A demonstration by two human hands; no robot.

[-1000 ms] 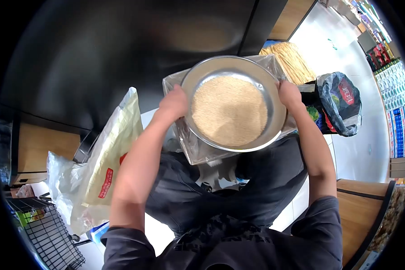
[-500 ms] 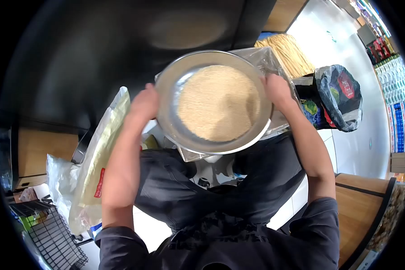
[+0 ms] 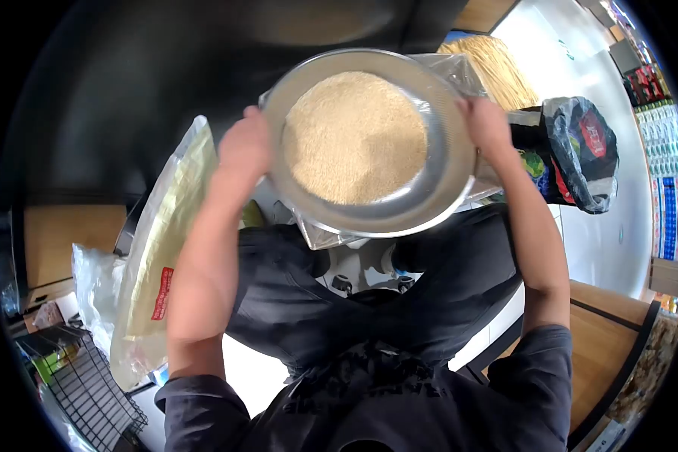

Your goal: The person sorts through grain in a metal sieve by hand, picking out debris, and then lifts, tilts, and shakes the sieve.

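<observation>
A large round metal sieve (image 3: 448,162) is held up between my hands above my knees. Pale tan grain (image 3: 354,139) lies in it, heaped toward the left and far side. My left hand (image 3: 245,145) grips the left rim, somewhat blurred. On the right rim, my right hand (image 3: 487,126) is closed with its fingers over the edge. Beneath the sieve, mostly hidden by it, is a container lined with clear plastic (image 3: 459,71).
A tall pale yellow sack (image 3: 162,248) with a red label stands at left, near a black wire basket (image 3: 90,384). An open black bag (image 3: 580,154) is at right. Behind it lies a bundle of straw-coloured strands (image 3: 497,68). Wooden cabinets (image 3: 606,346) flank me.
The sieve and both hands have moved left, then farther away from my body. The grain has slid within the sieve, now toward its left and far side.
</observation>
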